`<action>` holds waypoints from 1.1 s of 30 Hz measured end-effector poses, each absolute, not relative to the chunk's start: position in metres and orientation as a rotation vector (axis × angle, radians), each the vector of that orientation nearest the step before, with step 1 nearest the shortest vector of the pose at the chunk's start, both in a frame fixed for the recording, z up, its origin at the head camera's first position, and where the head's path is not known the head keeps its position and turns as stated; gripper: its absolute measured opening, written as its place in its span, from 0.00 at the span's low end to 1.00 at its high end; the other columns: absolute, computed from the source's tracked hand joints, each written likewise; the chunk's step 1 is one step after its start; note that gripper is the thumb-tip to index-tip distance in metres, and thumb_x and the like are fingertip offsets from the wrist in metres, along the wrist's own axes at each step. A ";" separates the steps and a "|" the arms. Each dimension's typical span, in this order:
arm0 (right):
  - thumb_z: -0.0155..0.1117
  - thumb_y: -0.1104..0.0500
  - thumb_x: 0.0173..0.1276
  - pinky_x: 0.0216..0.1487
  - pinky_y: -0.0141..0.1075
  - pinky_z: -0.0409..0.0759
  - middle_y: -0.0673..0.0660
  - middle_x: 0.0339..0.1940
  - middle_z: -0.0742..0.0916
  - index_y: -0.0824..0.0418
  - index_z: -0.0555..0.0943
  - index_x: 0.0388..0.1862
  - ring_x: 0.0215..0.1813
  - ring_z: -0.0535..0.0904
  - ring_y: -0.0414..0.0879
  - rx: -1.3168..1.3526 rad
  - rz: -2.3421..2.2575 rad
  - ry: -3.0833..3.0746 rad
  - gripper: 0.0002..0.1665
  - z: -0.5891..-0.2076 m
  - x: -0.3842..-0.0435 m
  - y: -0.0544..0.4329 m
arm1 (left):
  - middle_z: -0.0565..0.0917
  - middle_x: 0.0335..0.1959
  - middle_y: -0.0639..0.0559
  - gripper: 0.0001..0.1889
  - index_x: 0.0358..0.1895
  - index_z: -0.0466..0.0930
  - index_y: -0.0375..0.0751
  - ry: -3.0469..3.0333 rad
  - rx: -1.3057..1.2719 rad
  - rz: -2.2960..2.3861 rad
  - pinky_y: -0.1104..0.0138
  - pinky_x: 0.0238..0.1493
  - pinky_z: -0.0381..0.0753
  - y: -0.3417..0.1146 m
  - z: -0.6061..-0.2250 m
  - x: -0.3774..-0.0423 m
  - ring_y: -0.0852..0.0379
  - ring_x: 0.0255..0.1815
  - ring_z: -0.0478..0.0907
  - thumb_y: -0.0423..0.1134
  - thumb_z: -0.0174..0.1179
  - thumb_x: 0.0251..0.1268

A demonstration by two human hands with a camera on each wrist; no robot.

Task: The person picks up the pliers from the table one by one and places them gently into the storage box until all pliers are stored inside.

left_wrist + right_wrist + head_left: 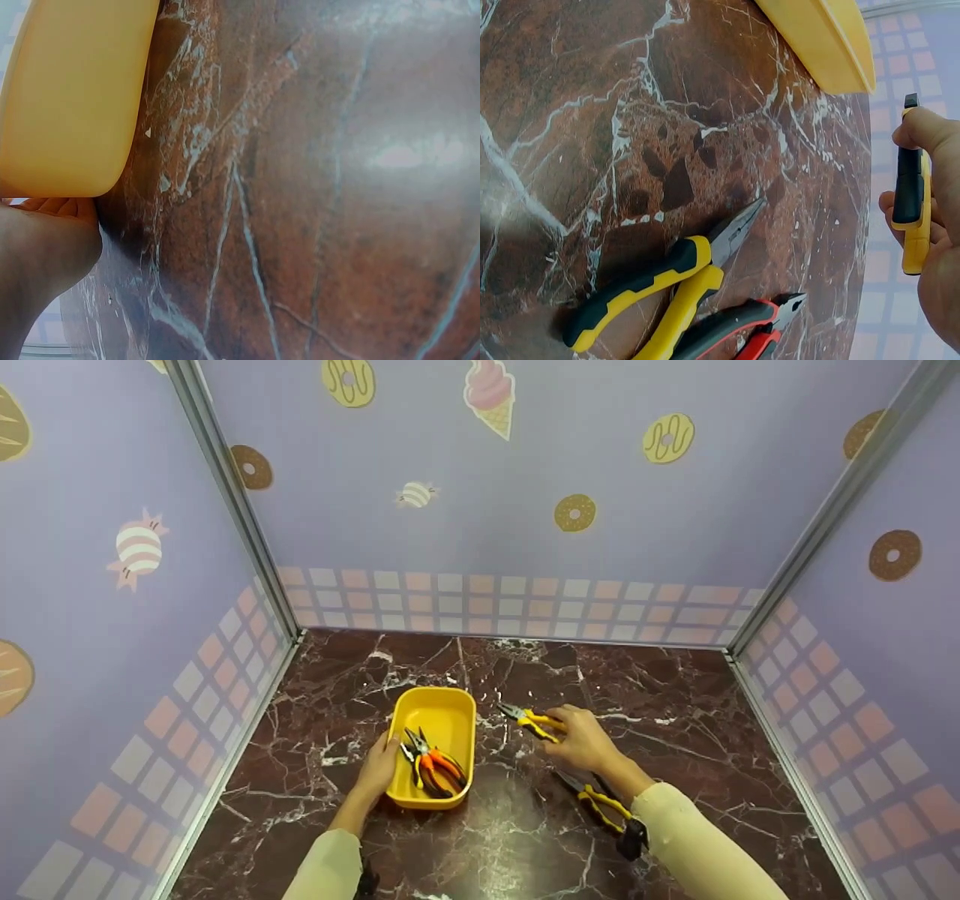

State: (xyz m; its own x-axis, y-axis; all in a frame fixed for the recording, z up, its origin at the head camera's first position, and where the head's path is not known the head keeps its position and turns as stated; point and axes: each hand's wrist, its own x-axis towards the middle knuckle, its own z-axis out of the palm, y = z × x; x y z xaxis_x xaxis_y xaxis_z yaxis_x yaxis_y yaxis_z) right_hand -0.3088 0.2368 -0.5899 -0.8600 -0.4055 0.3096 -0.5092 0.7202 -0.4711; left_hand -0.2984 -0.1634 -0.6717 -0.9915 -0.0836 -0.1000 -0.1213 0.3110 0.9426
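Observation:
My right hand [583, 739] grips yellow-and-black pliers [534, 723] by the handles, above the tabletop just right of a yellow plastic bin [442, 697]. Their jaws point left toward the bin. With my left hand [379, 767] I hold the bin's left wall, thumb at the rim. Inside lie orange-and-black long-nose pliers [429, 763] and, partly overlapped, another yellow-and-black tool [417, 772]. Below my right hand, yellow-and-black long-nose pliers [697, 271] rest on the table beside red-and-black pliers [769, 319], whose handle ends are cut off in the right wrist view.
The dark red marble-patterned tabletop [495, 840] is bounded by lilac panels at the back [487, 532] and both sides. Metal corner posts [240, 502] join the panels. A black strap piece [631, 840] hangs at my right wrist.

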 end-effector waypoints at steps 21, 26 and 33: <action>0.79 0.58 0.58 0.41 0.41 0.84 0.55 0.42 0.87 0.67 0.86 0.58 0.40 0.83 0.51 0.743 0.896 -2.755 0.29 -0.581 -0.314 0.211 | 0.70 0.76 0.29 0.29 0.81 0.61 0.31 2.501 -0.212 1.834 0.41 0.78 0.60 -0.163 -0.673 -0.297 0.33 0.74 0.68 0.47 0.40 0.90; 0.79 0.60 0.58 0.45 0.45 0.86 0.58 0.46 0.88 0.69 0.85 0.59 0.44 0.86 0.58 0.739 0.947 -2.750 0.29 -0.582 -0.315 0.205 | 0.69 0.76 0.29 0.28 0.80 0.62 0.30 2.498 -0.200 1.862 0.41 0.79 0.58 -0.163 -0.672 -0.297 0.32 0.75 0.66 0.46 0.41 0.90; 0.80 0.54 0.62 0.45 0.43 0.86 0.59 0.48 0.88 0.66 0.86 0.60 0.45 0.85 0.54 0.751 0.930 -2.810 0.30 -0.582 -0.317 0.198 | 0.72 0.73 0.28 0.26 0.79 0.63 0.29 2.493 -0.157 1.900 0.43 0.77 0.62 -0.163 -0.672 -0.298 0.35 0.72 0.70 0.42 0.42 0.90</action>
State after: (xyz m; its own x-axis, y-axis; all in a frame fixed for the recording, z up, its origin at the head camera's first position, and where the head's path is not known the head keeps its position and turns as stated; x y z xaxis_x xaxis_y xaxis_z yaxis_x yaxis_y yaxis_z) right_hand -0.3170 0.1978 -0.5817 -0.8755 -0.4247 0.2306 -0.4784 0.6941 -0.5379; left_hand -0.2975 -0.1627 -0.6724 -0.9950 -0.0777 -0.0632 -0.0815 0.2617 0.9617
